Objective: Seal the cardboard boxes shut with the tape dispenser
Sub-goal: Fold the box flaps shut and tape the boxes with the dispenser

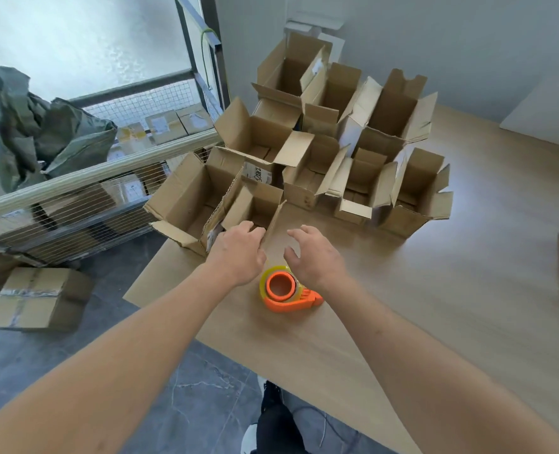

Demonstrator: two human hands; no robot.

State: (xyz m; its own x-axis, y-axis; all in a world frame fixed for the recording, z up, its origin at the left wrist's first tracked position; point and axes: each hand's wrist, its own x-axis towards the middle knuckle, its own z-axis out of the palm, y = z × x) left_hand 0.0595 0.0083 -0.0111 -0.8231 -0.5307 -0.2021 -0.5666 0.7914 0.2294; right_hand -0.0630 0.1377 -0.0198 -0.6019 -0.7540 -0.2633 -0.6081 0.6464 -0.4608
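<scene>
While both arms stretch over the wooden surface [435, 273], the left hand [239, 253] rests on the near flap of a small open cardboard box [255, 204], fingers loosely curled, pinching nothing I can see. The right hand [317, 253] hovers just beside it, fingers spread and relaxed. Below them the orange tape dispenser [286, 290] lies untouched on the surface. More open boxes [353, 132] crowd behind.

Wooden table [435, 290], grey marbled floor [206, 388]
</scene>
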